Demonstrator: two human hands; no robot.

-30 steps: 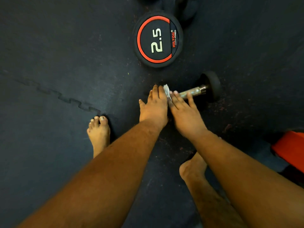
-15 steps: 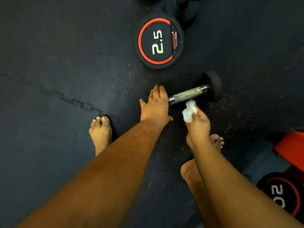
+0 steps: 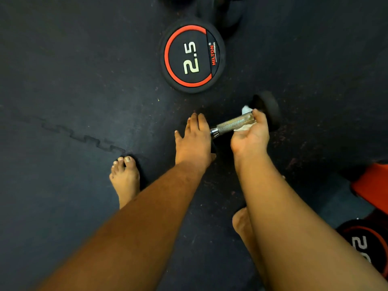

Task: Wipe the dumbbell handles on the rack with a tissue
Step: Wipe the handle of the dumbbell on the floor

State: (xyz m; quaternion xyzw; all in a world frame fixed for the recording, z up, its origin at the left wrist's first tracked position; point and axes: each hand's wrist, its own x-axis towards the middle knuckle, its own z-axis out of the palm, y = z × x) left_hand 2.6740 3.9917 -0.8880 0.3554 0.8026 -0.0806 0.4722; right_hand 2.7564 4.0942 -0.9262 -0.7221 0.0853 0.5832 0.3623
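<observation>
Two hands on one dumbbell, lying on the dark floor mat.

The left hand (image 3: 194,139) presses flat on the near head; the right hand (image 3: 251,134) wraps a tissue (image 3: 245,110) around the handle (image 3: 234,123) by the far head. Loose pressure could let the dumbbell roll, and knurling may shred the tissue.

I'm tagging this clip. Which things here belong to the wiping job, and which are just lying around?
In use: dumbbell, its handle, tissue, left hand, right hand.
Lying about: 2.5 weight, weight at lower right, orange thing.
</observation>
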